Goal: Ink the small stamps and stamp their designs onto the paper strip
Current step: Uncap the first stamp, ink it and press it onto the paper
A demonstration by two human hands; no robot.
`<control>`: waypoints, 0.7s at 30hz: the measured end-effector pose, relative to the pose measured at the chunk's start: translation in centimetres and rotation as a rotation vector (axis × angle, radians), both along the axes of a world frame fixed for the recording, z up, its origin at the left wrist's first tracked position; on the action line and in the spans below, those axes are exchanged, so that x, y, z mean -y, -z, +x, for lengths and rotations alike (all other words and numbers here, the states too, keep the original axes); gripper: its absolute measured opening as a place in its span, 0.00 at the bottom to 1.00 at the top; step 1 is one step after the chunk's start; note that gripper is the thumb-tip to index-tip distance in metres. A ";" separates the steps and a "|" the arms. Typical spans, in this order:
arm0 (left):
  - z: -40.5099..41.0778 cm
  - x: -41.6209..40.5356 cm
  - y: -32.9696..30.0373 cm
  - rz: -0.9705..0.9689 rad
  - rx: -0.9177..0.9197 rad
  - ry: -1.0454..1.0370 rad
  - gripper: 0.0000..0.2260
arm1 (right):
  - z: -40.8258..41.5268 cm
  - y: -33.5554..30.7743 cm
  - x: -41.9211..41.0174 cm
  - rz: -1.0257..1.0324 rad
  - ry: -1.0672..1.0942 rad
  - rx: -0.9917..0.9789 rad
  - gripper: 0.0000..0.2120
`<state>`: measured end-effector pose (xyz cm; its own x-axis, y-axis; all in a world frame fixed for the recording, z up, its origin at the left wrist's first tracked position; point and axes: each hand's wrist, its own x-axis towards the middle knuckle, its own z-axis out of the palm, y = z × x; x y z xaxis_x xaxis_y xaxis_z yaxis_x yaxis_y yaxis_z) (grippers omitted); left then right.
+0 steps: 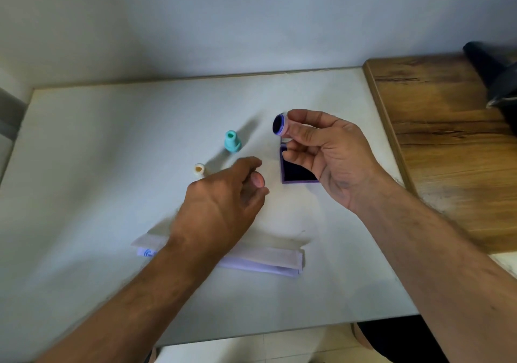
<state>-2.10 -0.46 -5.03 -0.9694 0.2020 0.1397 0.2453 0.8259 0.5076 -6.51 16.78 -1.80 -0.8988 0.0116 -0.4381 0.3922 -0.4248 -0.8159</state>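
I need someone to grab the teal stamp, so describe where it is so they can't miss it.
On the white table, look toward the middle, left of the purple ink pad. The teal stamp stands upright there, taller than the small white stamp nearby and the only teal thing.

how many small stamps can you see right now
3: a pink stamp in the right hand, a teal stamp upright on the table, a white stamp beside the left hand. More may be hidden under the hands.

One camera sat on the person's head, looking forward and down at the table (pixel 112 138) from close above. It faced the wall (pixel 251 12) behind.
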 end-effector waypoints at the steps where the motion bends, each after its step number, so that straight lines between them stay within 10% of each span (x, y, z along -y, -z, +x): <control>1: 0.0 0.0 0.2 -0.055 -0.034 0.049 0.14 | 0.0 0.0 0.0 0.004 -0.003 -0.001 0.10; 21: -0.4 0.3 1.4 -0.176 0.014 -0.024 0.12 | 0.5 -0.1 0.6 -0.201 -0.187 -0.060 0.13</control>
<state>-2.50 -0.74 -6.41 -0.9758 0.1991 0.0907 0.2185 0.9077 0.3583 -5.99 16.22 -1.66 -0.9015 -0.2383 -0.3613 0.4327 -0.5051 -0.7467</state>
